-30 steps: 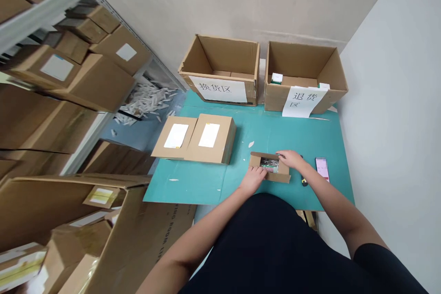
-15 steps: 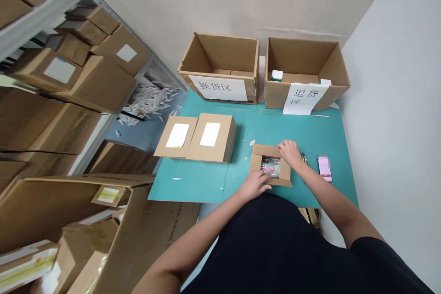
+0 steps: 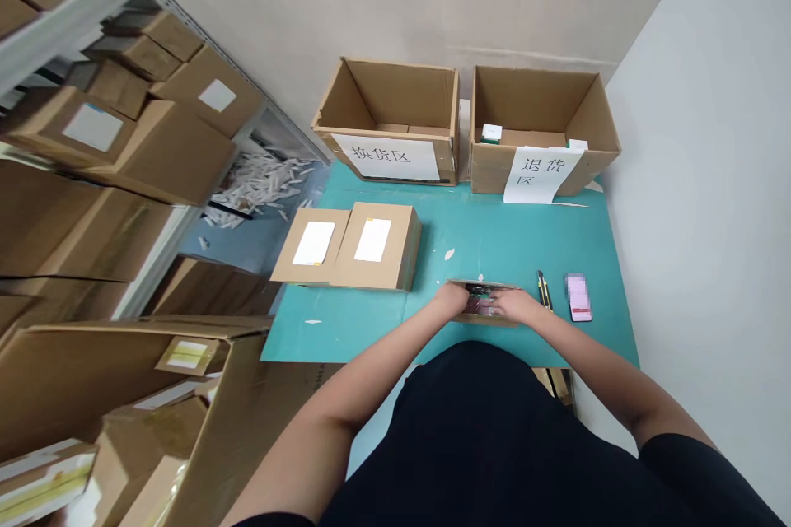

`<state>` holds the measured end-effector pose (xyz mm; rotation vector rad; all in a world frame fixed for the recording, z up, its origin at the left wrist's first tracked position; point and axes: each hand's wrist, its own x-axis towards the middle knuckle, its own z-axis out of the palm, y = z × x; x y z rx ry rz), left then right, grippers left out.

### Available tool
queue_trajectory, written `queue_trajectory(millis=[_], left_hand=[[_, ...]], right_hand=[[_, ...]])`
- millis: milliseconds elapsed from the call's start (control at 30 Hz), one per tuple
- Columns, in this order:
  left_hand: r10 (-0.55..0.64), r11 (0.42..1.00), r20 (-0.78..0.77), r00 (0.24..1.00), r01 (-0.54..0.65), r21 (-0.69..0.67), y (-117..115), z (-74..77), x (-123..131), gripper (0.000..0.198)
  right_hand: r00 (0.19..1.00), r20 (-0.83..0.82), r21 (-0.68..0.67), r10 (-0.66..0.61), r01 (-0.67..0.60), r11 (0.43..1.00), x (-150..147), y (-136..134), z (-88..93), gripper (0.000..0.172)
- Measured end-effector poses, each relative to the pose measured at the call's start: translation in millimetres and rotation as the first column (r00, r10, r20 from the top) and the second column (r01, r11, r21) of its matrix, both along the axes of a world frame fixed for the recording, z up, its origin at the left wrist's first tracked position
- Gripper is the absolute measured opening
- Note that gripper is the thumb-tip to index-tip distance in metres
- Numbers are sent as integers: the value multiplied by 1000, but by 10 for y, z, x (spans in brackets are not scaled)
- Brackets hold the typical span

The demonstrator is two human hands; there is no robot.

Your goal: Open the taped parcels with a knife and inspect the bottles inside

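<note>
A small cardboard box (image 3: 488, 319) lies open near the front of the green table. Inside it is a pink package in clear plastic wrap (image 3: 482, 306). At the box's left side, my left hand (image 3: 456, 298) reaches in; its fingertips are hidden by the box. My right hand (image 3: 516, 305) comes in from the right, its fingers bent onto the wrapped package. A yellow-and-black utility knife (image 3: 544, 291) lies just right of that hand, and a phone (image 3: 579, 297) lies farther right.
Two cardboard boxes with white labels (image 3: 372, 240) sit side by side at left. Along the back stand a large open carton (image 3: 386, 144) and another (image 3: 544, 111), both with paper signs. A shelf with boxes and a big carton of parcels (image 3: 247, 329) flank the table's left.
My hands have moved from the box's flaps and rim into its opening. The box appears tilted, and the knife is now uncovered. The whole view has shifted slightly.
</note>
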<state>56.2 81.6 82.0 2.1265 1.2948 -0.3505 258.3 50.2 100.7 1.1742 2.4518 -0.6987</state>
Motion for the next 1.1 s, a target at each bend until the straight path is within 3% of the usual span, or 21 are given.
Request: queue_trajectory(millis=[133, 233, 300, 400, 533, 667, 767, 867, 933, 1100], left_hand=[[-19, 999, -65, 998, 21, 32, -60, 106, -163, 22], [65, 996, -58, 996, -61, 65, -147, 137, -384, 21], [169, 984, -11, 986, -168, 52, -207, 95, -536, 20], [319, 947, 106, 942, -321, 5, -280, -50, -711, 37], [370, 921, 268, 890, -390, 22, -339, -218, -820, 54], [225, 921, 262, 939, -292, 257, -362, -128, -834, 46], [17, 920, 239, 971, -109, 376, -361, 34, -796, 41], [-144, 936, 239, 960, 54, 348, -362, 123, -721, 25], [-183, 943, 237, 954, 102, 317, -380, 119, -662, 26], [-222, 949, 218, 950, 159, 272, -522, 33, -558, 33]], right_hand=[[999, -3, 96, -42, 42, 994, 104, 16, 38, 28], [989, -62, 136, -138, 145, 980, 267, -46, 67, 22], [971, -118, 136, -206, 222, 966, 392, -120, 46, 19], [931, -192, 159, -310, 341, 927, 555, -254, -49, 32], [894, -205, 232, -399, 440, 867, 646, -420, -141, 39], [906, -212, 285, -368, 417, 863, 566, -516, -38, 32], [936, -266, 211, -233, 292, 933, 424, -515, 69, 37], [937, -319, 91, -143, 181, 979, 247, -439, 98, 44], [942, -287, 21, -177, 191, 981, 135, -348, 68, 46], [955, 21, -103, -295, 295, 950, -40, -84, -92, 43]])
